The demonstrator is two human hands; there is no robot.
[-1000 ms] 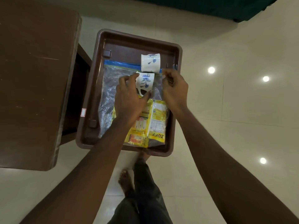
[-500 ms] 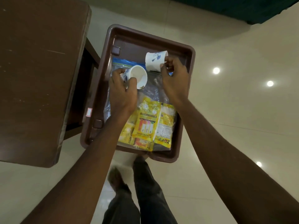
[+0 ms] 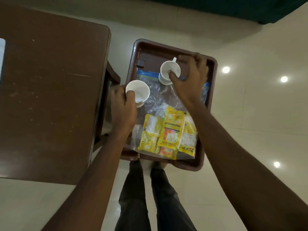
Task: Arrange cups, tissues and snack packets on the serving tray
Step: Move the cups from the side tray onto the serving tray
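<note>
Tray: brown serving tray point(image 3: 211, 104), centre-right of frame, over pale floor point(image 3: 258, 114); what holds it up can't be told.
Left hand: left hand point(image 3: 123, 110) at tray's left edge, thumb hooked inside rim of a white cup, other fingers on outer wall — clamped on that cup.
Left cup: left cup point(image 3: 140, 90) upright, mouth up, at left side of tray, partly over clear bag.
Right hand: right hand point(image 3: 188, 80) in upper part of tray, thumb dipped inside second cup's rim, fingers spread behind near its handle and tray's far rim — gripping the cup.
Right cup: right cup point(image 3: 168, 70) white w/ handle, upright, base on blue zip strip of bag.
Bag: clear zip bag point(image 3: 160, 99) lying flat across tray.
Snacks: yellow snack packets point(image 3: 168, 132) inside bag, lower half of tray, overlapping.
Table: brown table point(image 3: 50, 90) at left of frame, just beside tray.
Legs: person's legs point(image 3: 150, 197) bottom centre, below tray.
Tissues: can't tell.
</note>
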